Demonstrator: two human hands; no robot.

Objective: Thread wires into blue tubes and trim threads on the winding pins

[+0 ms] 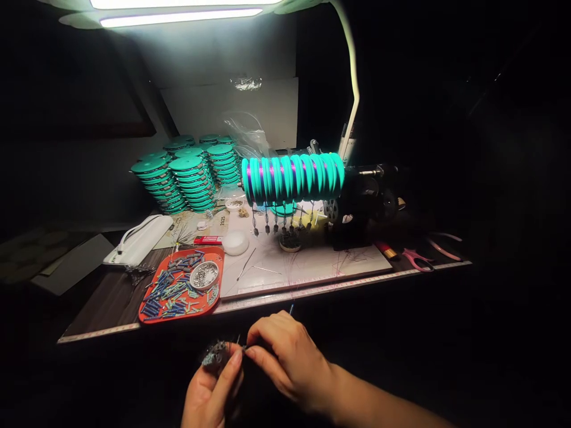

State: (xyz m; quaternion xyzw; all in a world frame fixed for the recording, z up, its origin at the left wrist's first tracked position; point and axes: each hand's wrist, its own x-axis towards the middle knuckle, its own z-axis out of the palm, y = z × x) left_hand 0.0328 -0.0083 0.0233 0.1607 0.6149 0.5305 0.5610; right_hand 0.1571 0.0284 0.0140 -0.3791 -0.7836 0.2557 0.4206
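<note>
Below the front edge of the table, my left hand [214,386] is closed around a bunch of small grey wire-like pieces [215,354], whose exact kind I cannot make out. My right hand [289,356] pinches something tiny and dark right at my left thumb tip, and the fingertips of both hands nearly meet. A short blue-tipped piece [291,308] sticks up behind my right knuckles. Above the hands, a row of turquoise spools [292,177] wound with purple line sits on a horizontal shaft. Small dark wire spring pieces [275,227] hang from it on lines.
An orange tray [145,315] holds blue and grey tubes and a white dish of metal bits [204,275]. Stacks of turquoise spools [191,172] stand behind. Pink-handled scissors [417,260] lie at the right. A tape measure [343,284] runs along the front edge; a lamp [352,71] arches overhead.
</note>
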